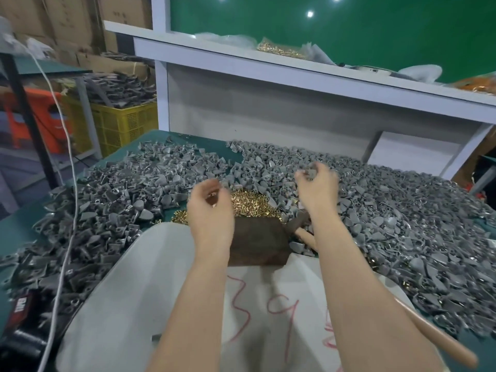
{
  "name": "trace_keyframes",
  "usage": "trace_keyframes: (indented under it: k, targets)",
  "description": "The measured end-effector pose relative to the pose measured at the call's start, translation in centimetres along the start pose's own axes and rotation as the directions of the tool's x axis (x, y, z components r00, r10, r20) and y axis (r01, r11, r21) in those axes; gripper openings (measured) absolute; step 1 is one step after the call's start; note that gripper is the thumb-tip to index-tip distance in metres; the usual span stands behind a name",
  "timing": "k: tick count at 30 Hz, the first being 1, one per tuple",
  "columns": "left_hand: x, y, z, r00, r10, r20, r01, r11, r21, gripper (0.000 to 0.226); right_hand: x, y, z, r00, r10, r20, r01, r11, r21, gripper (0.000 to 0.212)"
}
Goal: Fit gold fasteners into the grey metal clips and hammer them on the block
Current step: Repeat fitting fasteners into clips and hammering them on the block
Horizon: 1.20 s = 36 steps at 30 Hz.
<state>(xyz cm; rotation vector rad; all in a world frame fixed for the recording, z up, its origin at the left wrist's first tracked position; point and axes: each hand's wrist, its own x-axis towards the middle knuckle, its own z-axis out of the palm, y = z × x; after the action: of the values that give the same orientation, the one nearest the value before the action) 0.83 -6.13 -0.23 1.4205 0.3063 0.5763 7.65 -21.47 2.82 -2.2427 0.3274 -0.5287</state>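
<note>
R hand (318,185) grips clip (311,173), hammer (440,342) head away

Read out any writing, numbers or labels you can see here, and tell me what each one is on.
"39": red handwriting, as best it reads, on the white sack; more red strokes to its right are partly hidden.
White lettering on the black object at lower left: too blurred to read.
Faint print on the cardboard boxes at the back: too small to read.
</note>
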Motion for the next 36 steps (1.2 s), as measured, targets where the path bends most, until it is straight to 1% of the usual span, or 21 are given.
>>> trace_keyframes:
  k: [1,2,3,4,5,6,8,10,12,14,16,18,20,21,23,26,28,30,32,35,36]
  targets:
    - [0.2,0.0,-0.2,0.995,-0.062,-0.084,0.053,0.993,-0.105,0.021,0.4,-0.1,0.8,0.999,0.017,0.051,-0.009,0.986,-0.166,0.062]
    - [0.5,0.0,-0.4,0.98,-0.135,-0.146,0.103,0.973,-0.207,0.022,0.5,-0.4,2.0,0.994,-0.019,0.108,0.049,0.956,-0.291,0.069]
    - [0.7,-0.1,-0.6,0.961,-0.203,-0.186,0.143,0.945,-0.293,0.022,0.3,-0.9,3.3,0.979,-0.096,0.178,0.153,0.927,-0.341,0.066]
    - [1.0,-0.2,-0.8,0.943,-0.258,-0.212,0.171,0.918,-0.358,0.022,-0.2,-1.6,4.8,0.943,-0.189,0.274,0.274,0.908,-0.318,0.057]
    - [1.2,-0.3,-1.0,0.927,-0.299,-0.226,0.19,0.894,-0.405,0.02,-0.7,-2.2,6.3,0.887,-0.255,0.385,0.371,0.89,-0.265,0.046]
    - [1.3,-0.4,-1.0,0.915,-0.332,-0.232,0.206,0.874,-0.44,0.019,-1.2,-3.0,7.6,0.825,-0.272,0.496,0.43,0.871,-0.238,0.037]
    - [1.4,-0.3,-1.0,0.903,-0.361,-0.233,0.219,0.854,-0.472,0.019,-1.8,-4.2,9.9,0.738,-0.202,0.644,0.475,0.834,-0.282,0.037]
    - [1.3,-0.3,-0.9,0.906,-0.351,-0.237,0.207,0.855,-0.475,0.021,-1.8,-4.9,11.5,0.696,-0.108,0.71,0.502,0.78,-0.373,0.043]
    - [1.4,-0.4,-0.9,0.91,-0.338,-0.241,0.198,0.863,-0.464,0.024,-1.8,-5.0,12.4,0.706,-0.078,0.703,0.501,0.757,-0.42,0.042]
    - [1.5,-0.6,-0.9,0.909,-0.344,-0.236,0.206,0.862,-0.463,0.022,-1.6,-4.7,12.6,0.739,-0.112,0.664,0.488,0.768,-0.414,0.036]
    - [1.4,-0.6,-0.8,0.91,-0.343,-0.232,0.209,0.864,-0.458,0.019,-1.4,-4.2,12.0,0.789,-0.17,0.59,0.445,0.821,-0.358,0.028]
    - [1.2,-0.6,-0.6,0.917,-0.327,-0.226,0.199,0.869,-0.452,0.019,-1.0,-3.7,10.8,0.849,-0.219,0.481,0.372,0.894,-0.25,0.019]
    - [1.1,-0.5,-0.3,0.924,-0.316,-0.215,0.195,0.873,-0.446,0.021,-0.7,-3.3,9.4,0.872,-0.242,0.426,0.343,0.922,-0.179,0.014]
    - [1.0,-0.5,-0.3,0.925,-0.312,-0.215,0.195,0.878,-0.438,0.021,-0.7,-3.2,8.9,0.864,-0.247,0.439,0.354,0.918,-0.181,0.017]
    - [0.9,-0.5,-0.3,0.925,-0.305,-0.225,0.188,0.885,-0.426,0.022,-1.0,-3.1,8.4,0.82,-0.256,0.512,0.396,0.899,-0.185,0.03]
    - [1.2,-0.6,-0.7,0.918,-0.316,-0.239,0.189,0.879,-0.439,0.021,-1.6,-3.6,9.2,0.703,-0.261,0.662,0.47,0.868,-0.157,0.046]
    - [1.4,-0.7,-0.8,0.914,-0.328,-0.238,0.194,0.87,-0.454,0.021,-1.8,-4.2,10.3,0.665,-0.202,0.719,0.507,0.829,-0.237,0.05]
    - [1.4,-0.7,-0.8,0.914,-0.332,-0.235,0.196,0.866,-0.459,0.021,-1.8,-4.6,11.4,0.668,-0.108,0.737,0.52,0.776,-0.357,0.05]
    - [1.4,-0.7,-0.8,0.915,-0.327,-0.236,0.192,0.869,-0.456,0.021,-1.8,-4.6,12.2,0.706,-0.063,0.705,0.502,0.747,-0.436,0.044]
    - [1.4,-0.8,-0.8,0.914,-0.323,-0.245,0.185,0.871,-0.456,0.021,-1.8,-4.3,12.2,0.755,-0.144,0.64,0.485,0.779,-0.398,0.032]
    - [1.4,-0.8,-0.7,0.912,-0.326,-0.248,0.187,0.871,-0.455,0.02,-1.8,-4.1,12.1,0.771,-0.176,0.612,0.475,0.8,-0.368,0.032]
